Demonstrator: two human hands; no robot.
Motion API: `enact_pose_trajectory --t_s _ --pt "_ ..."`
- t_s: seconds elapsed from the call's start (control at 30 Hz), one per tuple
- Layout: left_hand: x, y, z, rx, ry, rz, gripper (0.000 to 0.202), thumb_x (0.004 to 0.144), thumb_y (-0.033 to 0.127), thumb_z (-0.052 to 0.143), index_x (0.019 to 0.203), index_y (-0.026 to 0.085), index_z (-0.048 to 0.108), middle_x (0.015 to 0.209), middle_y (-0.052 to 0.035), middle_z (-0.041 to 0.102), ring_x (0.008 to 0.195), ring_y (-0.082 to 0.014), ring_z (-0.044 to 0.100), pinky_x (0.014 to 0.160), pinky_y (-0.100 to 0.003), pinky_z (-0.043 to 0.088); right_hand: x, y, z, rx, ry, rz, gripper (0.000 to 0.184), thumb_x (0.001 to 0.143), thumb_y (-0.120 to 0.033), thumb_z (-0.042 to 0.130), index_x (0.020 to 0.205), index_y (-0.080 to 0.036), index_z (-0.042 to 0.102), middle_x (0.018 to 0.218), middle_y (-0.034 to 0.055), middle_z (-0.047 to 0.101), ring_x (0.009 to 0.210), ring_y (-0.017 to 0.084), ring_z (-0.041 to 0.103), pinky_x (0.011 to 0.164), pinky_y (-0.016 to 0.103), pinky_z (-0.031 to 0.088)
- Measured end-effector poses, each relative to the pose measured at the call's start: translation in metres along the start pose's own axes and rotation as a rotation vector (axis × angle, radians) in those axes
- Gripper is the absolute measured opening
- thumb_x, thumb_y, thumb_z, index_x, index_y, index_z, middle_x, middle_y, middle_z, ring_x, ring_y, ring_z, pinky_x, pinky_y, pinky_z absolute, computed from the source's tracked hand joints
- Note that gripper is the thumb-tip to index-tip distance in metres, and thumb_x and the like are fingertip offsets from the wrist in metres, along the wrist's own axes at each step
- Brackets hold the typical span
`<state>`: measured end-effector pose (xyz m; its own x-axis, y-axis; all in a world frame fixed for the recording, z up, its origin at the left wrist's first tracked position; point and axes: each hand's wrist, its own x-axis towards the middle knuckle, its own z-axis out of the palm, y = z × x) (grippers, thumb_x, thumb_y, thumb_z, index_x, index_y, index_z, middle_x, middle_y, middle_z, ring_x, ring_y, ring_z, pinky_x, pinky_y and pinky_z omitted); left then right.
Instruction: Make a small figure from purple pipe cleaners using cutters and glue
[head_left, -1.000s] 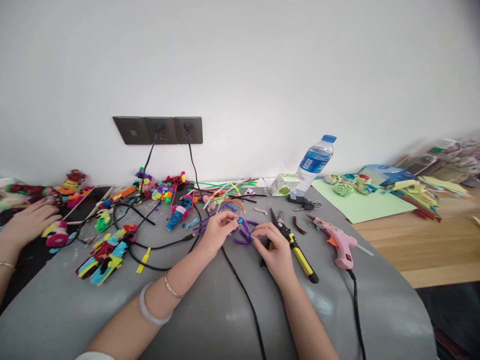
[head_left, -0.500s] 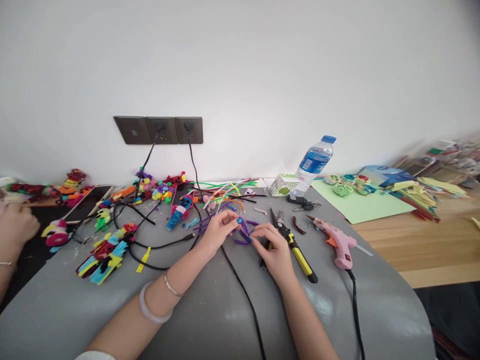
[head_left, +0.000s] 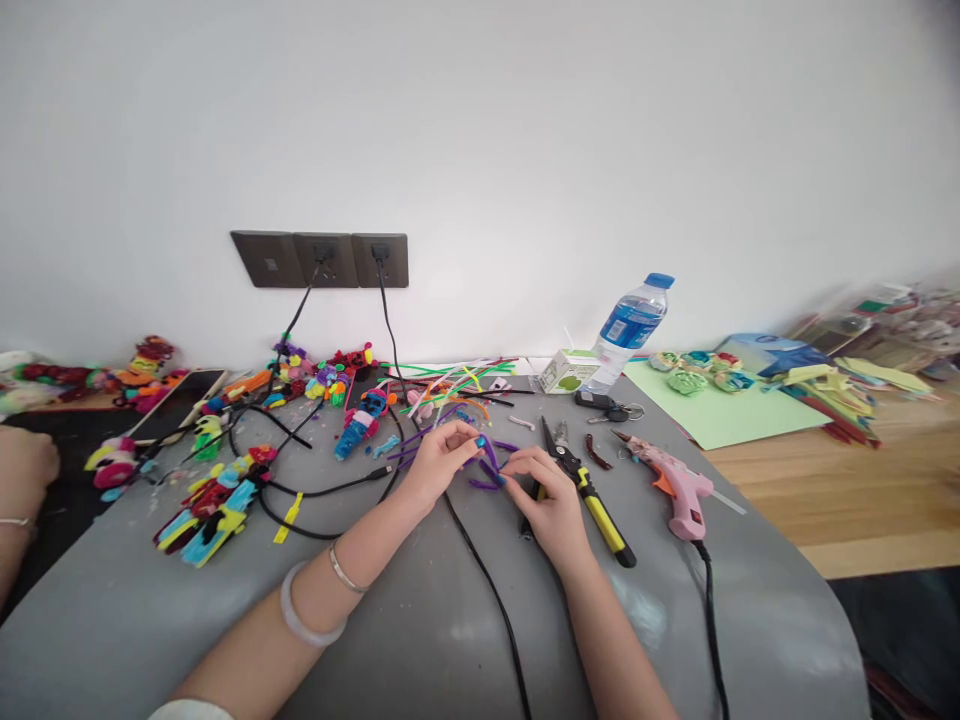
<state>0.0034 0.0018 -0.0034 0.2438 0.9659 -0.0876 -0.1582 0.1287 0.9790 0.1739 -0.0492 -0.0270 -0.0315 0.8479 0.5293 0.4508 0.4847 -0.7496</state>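
Over the grey table (head_left: 420, 620), a bent purple pipe cleaner (head_left: 489, 468) is pinched between both hands. My left hand (head_left: 442, 462) grips its upper left part with thumb and forefinger. On its right side my right hand (head_left: 546, 500) closes fingertips on the same piece. Just right of that hand lie yellow-and-black pliers (head_left: 589, 490), partly behind my fingers. More purple pipe cleaners (head_left: 405, 455) lie behind my left hand. A blue and pink pipe-cleaner figure (head_left: 360, 425) rests farther left.
A pink glue gun (head_left: 682, 492) lies at right, its cord running frontward. Keys (head_left: 619, 410), a drink carton (head_left: 568, 371) and a water bottle (head_left: 628, 328) are at the back. Black cables (head_left: 480, 575) cross the table. Another person's hand (head_left: 26, 470) is at far left.
Both my hands hold nearly the same position on the purple pipe cleaner. The other person's hand at far left has shifted left and slightly down.
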Motion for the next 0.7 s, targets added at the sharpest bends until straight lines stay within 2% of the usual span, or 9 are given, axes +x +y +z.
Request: enact_pose_trajectory --t_s 0.7 --pt "0.0006 0.0005 0.0 -0.002 -0.011 -0.025 0.031 0.064 0.041 0.078 0.078 0.017 0.064 0.069 0.0006 0.063 0.075 -0.0175 0.066 0.057 -0.021 0.034 0.0017 -0.0039 -0.0013 0.02 -0.013 0.004 0.012 0.088 -0.023 0.062 0.077 -0.022 0.067 0.084 0.0055 0.066 0.084 0.022 0.062 0.078 0.035 0.048"
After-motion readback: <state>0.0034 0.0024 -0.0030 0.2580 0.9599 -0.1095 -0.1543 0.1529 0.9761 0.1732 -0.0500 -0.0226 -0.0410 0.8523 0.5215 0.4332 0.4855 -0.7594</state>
